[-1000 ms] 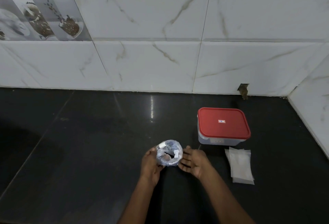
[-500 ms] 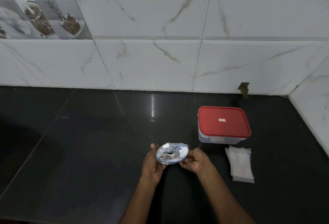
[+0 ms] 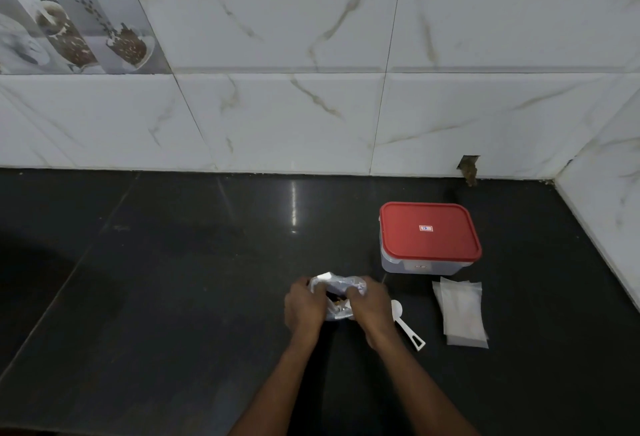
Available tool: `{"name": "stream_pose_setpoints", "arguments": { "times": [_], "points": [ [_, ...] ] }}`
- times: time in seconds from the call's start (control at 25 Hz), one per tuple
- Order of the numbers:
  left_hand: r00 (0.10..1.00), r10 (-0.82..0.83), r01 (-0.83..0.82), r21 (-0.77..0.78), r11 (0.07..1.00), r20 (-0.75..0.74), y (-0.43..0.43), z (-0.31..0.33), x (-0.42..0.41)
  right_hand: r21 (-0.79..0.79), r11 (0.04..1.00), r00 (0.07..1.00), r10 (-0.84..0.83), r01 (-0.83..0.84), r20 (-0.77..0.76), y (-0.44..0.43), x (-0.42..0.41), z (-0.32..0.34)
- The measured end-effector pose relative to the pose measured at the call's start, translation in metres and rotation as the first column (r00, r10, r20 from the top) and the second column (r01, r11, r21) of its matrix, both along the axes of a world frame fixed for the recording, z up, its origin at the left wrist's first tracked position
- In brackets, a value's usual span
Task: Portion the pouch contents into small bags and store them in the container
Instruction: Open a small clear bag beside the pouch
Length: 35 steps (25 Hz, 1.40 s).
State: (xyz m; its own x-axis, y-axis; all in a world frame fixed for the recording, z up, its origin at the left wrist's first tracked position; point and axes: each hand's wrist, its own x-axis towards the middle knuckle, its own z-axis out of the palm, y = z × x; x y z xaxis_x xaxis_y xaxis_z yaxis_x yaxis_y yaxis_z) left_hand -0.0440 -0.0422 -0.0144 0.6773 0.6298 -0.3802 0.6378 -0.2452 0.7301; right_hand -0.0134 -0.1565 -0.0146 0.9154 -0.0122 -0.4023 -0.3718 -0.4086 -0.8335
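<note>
Just below the middle of the frame, the pouch [image 3: 337, 292] sits between both hands, low over the black countertop [image 3: 173, 297]. The left hand [image 3: 304, 307] grips its left edge and the right hand [image 3: 372, 307] its right edge, fingers curled over the rim on each side, so the two hands are close together with only the pouch between them. Its upper edge runs left to right across the frame and its mouth faces up. It is a crinkled, silvery-clear thing catching the light, with a dark opening in the middle where some brownish bits show; what they are I cannot tell.

Just right of the right hand lies a white scoop [image 3: 408, 326] on the countertop, bowl tucked by the wrist, handle pointing to the lower right. Further right is a flat stack of small bags [image 3: 462, 314], pale and translucent, long side running up and down the frame with a slight tilt. Above them, near but not touching, stands the container [image 3: 429, 238]: a clear box with its red lid on, long side left to right. A white marbled tile wall [image 3: 277, 106] fills the upper half.
</note>
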Motion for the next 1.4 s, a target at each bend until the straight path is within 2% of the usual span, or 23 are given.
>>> {"name": "stream_pose_setpoints", "arguments": {
  "times": [0.12, 0.24, 0.36, 0.48, 0.52, 0.6, 0.72, 0.8, 0.88, 0.92, 1.0, 1.12, 1.2, 1.32, 1.4],
  "points": [
    [0.997, -0.043, 0.048, 0.099, 0.994, -0.056, 0.01, -0.002, 0.001, -0.213, 0.977, 0.995, 0.011, 0.011, 0.099, -0.013, 0.008, -0.008],
    [0.992, -0.095, 0.105, 0.12, 0.987, -0.083, 0.009, 0.0, 0.003, -0.337, 0.934, 0.98, 0.166, -0.12, 0.112, -0.012, 0.007, 0.005],
    [0.991, -0.133, 0.134, 0.053, 0.99, -0.019, 0.005, 0.0, 0.002, -0.391, 0.897, 0.96, 0.263, -0.206, 0.098, -0.008, 0.007, 0.012],
    [0.989, -0.145, 0.146, -0.06, 0.987, 0.026, 0.006, 0.002, 0.0, -0.335, 0.933, 0.969, 0.193, -0.132, 0.154, -0.021, 0.015, 0.013],
    [0.984, -0.176, 0.176, -0.06, 0.983, -0.002, 0.007, 0.003, 0.0, -0.316, 0.94, 0.967, 0.192, -0.131, 0.17, -0.026, 0.016, 0.014],
    [0.969, -0.233, 0.237, 0.034, 0.971, -0.086, 0.006, 0.006, 0.001, -0.358, 0.909, 0.937, 0.294, -0.213, 0.188, -0.03, 0.013, 0.019],
    [0.966, -0.256, 0.259, 0.094, 0.961, -0.048, 0.006, 0.006, 0.003, -0.543, 0.744, 0.791, 0.573, -0.39, 0.217, -0.032, 0.006, 0.023],
    [0.97, -0.243, 0.243, 0.082, 0.966, -0.015, 0.007, 0.006, 0.005, -0.603, 0.603, 0.664, 0.731, -0.522, 0.157, -0.032, 0.005, 0.024],
    [0.969, -0.245, 0.246, 0.099, 0.964, -0.025, 0.002, 0.01, 0.005, -0.672, 0.469, 0.588, 0.807, -0.573, 0.062, -0.029, 0.007, 0.023],
    [0.963, -0.267, 0.27, 0.113, 0.956, -0.041, -0.001, 0.014, 0.004, -0.701, 0.442, 0.591, 0.806, -0.56, 0.036, -0.026, 0.009, 0.022],
    [0.932, -0.351, 0.36, 0.145, 0.922, -0.085, -0.005, 0.018, 0.001, -0.73, 0.451, 0.651, 0.759, -0.514, 0.01, -0.02, 0.013, 0.018],
    [0.838, -0.486, 0.524, 0.118, 0.844, -0.248, 0.004, 0.021, 0.001, -0.742, 0.554, 0.799, 0.6, -0.379, 0.039, -0.016, 0.018, 0.015],
    [0.823, -0.485, 0.547, 0.182, 0.817, -0.296, 0.011, 0.02, 0.002, -0.708, 0.616, 0.84, 0.54, -0.345, 0.06, -0.017, 0.02, 0.014],
    [0.824, -0.565, 0.538, 0.365, 0.76, -0.04, 0.005, 0.02, -0.004, -0.666, 0.621, 0.813, 0.581, -0.414, 0.036, -0.02, 0.022, 0.014],
    [0.835, -0.546, 0.507, 0.301, 0.808, 0.059, -0.002, 0.025, -0.009, -0.666, 0.616, 0.795, 0.604, -0.421, 0.055, -0.021, 0.023, 0.016]
  ]
}}
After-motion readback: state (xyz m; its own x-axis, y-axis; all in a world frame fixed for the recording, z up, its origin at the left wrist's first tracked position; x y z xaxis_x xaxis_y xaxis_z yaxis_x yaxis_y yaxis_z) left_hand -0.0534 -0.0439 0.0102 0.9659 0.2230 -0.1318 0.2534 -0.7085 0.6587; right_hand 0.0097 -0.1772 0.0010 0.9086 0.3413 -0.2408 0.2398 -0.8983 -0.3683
